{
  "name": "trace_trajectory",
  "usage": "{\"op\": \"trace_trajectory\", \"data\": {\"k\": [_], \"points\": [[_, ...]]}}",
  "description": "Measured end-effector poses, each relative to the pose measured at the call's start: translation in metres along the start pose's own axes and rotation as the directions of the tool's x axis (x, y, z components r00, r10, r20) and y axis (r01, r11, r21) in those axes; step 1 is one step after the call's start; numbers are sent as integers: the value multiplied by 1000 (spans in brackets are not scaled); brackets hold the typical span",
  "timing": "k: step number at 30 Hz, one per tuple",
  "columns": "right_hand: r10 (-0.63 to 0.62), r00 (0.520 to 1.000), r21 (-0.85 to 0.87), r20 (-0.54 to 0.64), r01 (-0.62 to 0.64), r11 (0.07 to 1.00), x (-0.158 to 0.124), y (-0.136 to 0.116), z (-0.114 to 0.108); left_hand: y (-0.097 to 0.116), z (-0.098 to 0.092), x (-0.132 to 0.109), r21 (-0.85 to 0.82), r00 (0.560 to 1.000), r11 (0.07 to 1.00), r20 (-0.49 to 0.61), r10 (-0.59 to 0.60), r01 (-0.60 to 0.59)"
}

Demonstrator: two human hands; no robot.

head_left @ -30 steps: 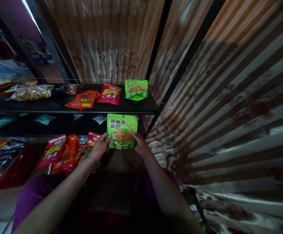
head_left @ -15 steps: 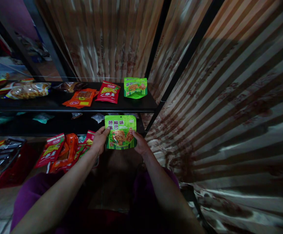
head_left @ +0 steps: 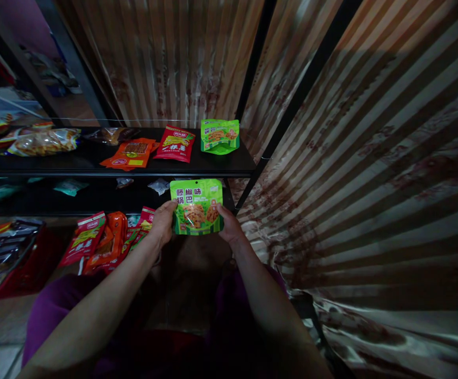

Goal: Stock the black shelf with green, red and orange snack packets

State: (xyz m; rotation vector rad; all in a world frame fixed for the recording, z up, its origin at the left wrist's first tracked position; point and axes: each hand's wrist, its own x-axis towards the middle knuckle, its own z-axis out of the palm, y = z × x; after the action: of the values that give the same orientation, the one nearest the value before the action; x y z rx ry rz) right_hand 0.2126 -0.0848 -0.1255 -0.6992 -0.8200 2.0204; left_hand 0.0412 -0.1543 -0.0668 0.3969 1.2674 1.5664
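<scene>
Between my two hands is a green snack bag [head_left: 197, 208] with printed pictures of crisp pieces, its front facing me. My left hand [head_left: 164, 221] grips its left edge, thumb on the front. On the right edge my right hand [head_left: 229, 223] is closed the same way. The bag is upright, in front of the lower shelf. Above it, a similar green bag [head_left: 220, 138] stands at the right end of the upper shelf. Beside that lie a red snack bag [head_left: 174, 144] and an orange packet [head_left: 129, 153].
The black shelf unit [head_left: 197, 169] has an upright post [head_left: 292, 113] on its right. Several packets, one of them red [head_left: 83, 239], are bunched below at left, near a red basket [head_left: 19, 279]. A striped curtain [head_left: 370, 184] hangs behind and to the right.
The held green bag and both hands sit slightly higher in view, still gripping its two edges. The shelf has also shifted up a little as the camera moved.
</scene>
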Motion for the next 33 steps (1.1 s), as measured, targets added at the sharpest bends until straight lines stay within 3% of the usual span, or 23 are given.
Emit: {"op": "trace_trajectory", "data": {"k": [6,14,21,28,33], "points": [[-64,998,44,16,64,997,7,-1,6,-4,-15,-14,142,993,988,85,-78,66],[-27,999,109,30,23,994,9,-2,9,3,-20,-26,180,974,980,193,-121,86],[40,999,96,20,-42,994,-4,-8,3,1,-13,-35,151,989,985,108,-101,84],[40,983,5,182,-41,999,-27,-19,-3,2,-9,-39,93,992,991,72,-103,96],[19,980,-47,196,-10,999,-31,-23,-6,-7,-11,-45,44,995,994,-4,-102,102]]}}
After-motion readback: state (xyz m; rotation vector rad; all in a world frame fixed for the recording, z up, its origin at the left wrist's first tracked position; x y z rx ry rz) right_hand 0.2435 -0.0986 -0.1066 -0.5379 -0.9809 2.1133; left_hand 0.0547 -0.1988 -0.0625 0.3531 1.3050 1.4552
